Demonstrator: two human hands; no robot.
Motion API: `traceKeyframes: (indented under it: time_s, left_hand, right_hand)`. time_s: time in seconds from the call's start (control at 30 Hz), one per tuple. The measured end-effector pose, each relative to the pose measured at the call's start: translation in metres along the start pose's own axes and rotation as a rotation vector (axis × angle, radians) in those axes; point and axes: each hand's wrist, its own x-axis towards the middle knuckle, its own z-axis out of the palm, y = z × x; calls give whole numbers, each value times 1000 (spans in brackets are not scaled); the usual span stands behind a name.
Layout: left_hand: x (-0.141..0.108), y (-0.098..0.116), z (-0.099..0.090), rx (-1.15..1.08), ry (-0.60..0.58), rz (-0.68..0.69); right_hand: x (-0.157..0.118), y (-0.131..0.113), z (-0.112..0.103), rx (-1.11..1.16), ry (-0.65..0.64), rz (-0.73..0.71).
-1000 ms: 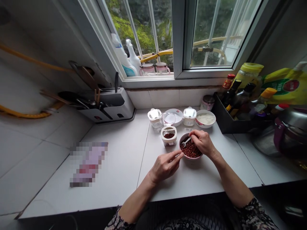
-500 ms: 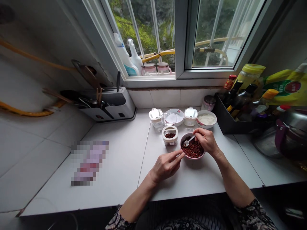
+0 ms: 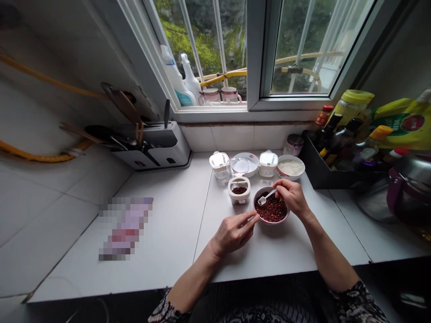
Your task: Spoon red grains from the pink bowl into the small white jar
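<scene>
My right hand (image 3: 292,197) pinches the handle of a small white spoon (image 3: 267,197) over a round bowl (image 3: 273,223). The bowl is filled with dark red dried bits (image 3: 274,210) that look like Sichuan peppercorns. The spoon's scoop end rests at or just above them, toward the bowl's left side. My left hand (image 3: 233,232) has its fingertips closed on the near left rim of that bowl. Just left of the bowl stands a small clear seasoning jar (image 3: 239,198) with its lid raised and similar dark red bits inside.
Behind are two lidded seasoning jars (image 3: 219,165) (image 3: 268,164), a white dish (image 3: 249,162) and a bowl of white powder (image 3: 291,168). A black bottle box (image 3: 319,177) and a pot (image 3: 377,197) stand right. A utensil holder (image 3: 171,150) and a blurred packet (image 3: 129,229) are left.
</scene>
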Motion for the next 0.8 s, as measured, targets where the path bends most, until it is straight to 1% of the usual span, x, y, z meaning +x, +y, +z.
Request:
traceKeyframes:
  time_s: [0.23,0.43,0.63,0.73,0.8]
  left_hand:
    - [1,0,0,10,2,2]
    - [0,0,0,6,5,-1]
    - [0,0,0,-2,8,2]
    - [1,0,0,-1,5,1]
    - [0,0,1,-1,4,0]
  right_hand:
    - [5,-3,-3,250,6,147]
    - [8,-4,-5,318,20,183]
    - [9,-8,2,305,50,135]
    - [6,-12,14,288,103,50]
    - [2,-15,23,235,123,-26]
